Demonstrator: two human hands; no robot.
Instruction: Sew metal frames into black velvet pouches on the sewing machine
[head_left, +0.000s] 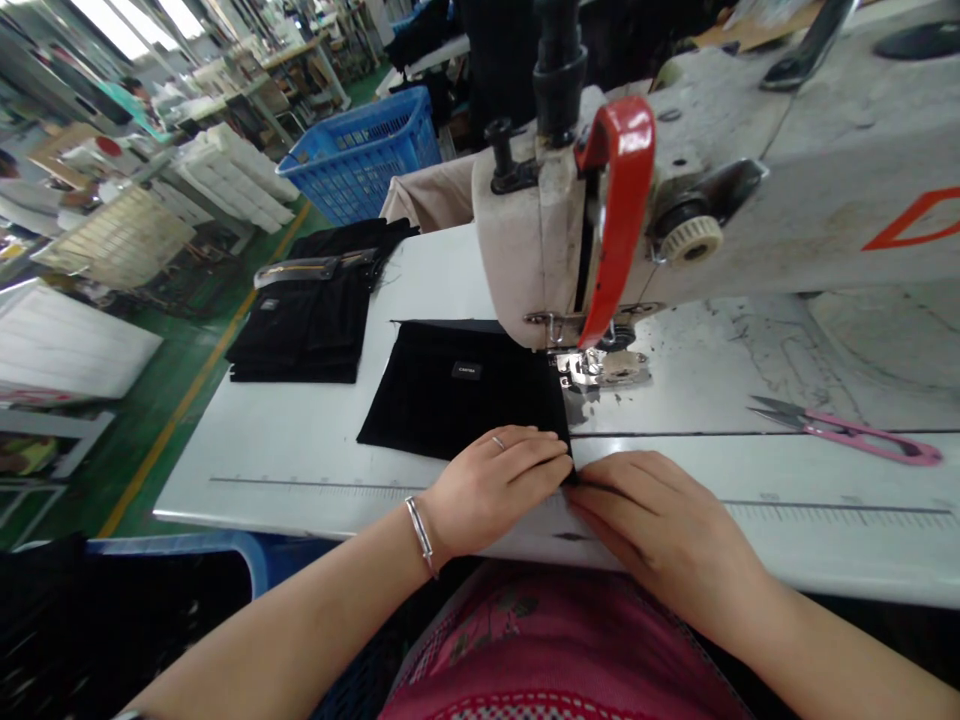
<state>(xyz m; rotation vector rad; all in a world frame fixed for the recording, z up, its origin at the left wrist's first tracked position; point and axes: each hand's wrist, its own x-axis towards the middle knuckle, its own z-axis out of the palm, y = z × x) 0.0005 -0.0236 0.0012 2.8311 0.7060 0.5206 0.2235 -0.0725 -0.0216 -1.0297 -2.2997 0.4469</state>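
Observation:
A black fabric piece with a small dark label lies on the sewing machine's white table, its right edge beside the presser foot. My left hand wears a ring and a bracelet. Its fingers are bent together over the near right corner of the fabric, and its thumb is hidden. From the right, my right hand pinches the same corner at the edge, its fingers closed and the tips partly hidden. The two hands almost touch there. The sewing machine with a red guard stands just beyond them.
Pink-handled thread snips lie on the table at right. A stack of black fabric pieces, with a zipper strip on top, sits at the far left. Beyond the table stands a blue crate. A blue bin of dark material is below left.

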